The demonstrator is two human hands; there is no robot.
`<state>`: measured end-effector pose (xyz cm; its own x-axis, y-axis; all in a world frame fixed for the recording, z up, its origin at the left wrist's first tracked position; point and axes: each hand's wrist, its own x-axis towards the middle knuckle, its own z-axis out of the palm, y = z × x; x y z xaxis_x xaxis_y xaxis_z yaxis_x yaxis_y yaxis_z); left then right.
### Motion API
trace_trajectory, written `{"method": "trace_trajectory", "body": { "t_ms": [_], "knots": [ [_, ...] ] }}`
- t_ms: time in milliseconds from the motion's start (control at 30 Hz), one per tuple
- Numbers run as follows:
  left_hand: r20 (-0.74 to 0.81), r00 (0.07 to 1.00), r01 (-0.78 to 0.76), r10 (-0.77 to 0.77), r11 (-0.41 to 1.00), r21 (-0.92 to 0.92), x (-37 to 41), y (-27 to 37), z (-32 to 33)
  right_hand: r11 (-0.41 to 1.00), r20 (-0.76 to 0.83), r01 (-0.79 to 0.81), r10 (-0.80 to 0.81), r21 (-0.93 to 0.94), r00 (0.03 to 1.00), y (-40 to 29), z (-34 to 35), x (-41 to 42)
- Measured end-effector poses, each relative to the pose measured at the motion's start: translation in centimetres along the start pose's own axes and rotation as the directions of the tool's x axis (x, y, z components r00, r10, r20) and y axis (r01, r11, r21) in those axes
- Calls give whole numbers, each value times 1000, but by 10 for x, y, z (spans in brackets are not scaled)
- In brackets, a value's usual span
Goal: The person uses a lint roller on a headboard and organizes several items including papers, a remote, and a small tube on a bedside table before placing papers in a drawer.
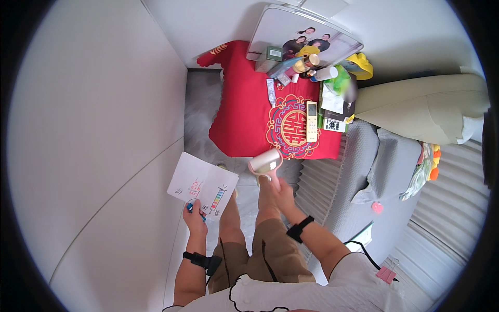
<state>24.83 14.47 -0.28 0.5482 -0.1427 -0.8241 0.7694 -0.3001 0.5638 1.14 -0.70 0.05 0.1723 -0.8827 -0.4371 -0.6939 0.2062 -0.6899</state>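
My left hand grips a folded sheet of white paper at its lower edge. Coloured handwriting and a small striped drawing cover part of the sheet. Pinched along with it is a small blue object, mostly hidden by the fingers, so its kind is unclear. My right hand is closed around the pink handle of a lint roller. The roller's pale cylinder is held out in front of my knees, close to the front edge of a red embroidered cloth.
On the red cloth stand bottles, a tube, a cream remote control and a framed group photo. A bed with a grey quilted cover lies to the right, bearing a notebook. White panels rise on the left.
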Motion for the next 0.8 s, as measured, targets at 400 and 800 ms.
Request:
{"method": "trace_trajectory", "body": {
  "t_ms": [400, 800],
  "knots": [
    [36, 999, 8, -9, 1000, 24, -4, -5, 8, 986, -212, 94, -63, 141, 975, -45, 70, 98],
    [84, 995, -47, 45, 999, 16, 12, 5, 26, 976, -179, 155, -127, 153, 976, -68, 51, 145]
  ]
}}
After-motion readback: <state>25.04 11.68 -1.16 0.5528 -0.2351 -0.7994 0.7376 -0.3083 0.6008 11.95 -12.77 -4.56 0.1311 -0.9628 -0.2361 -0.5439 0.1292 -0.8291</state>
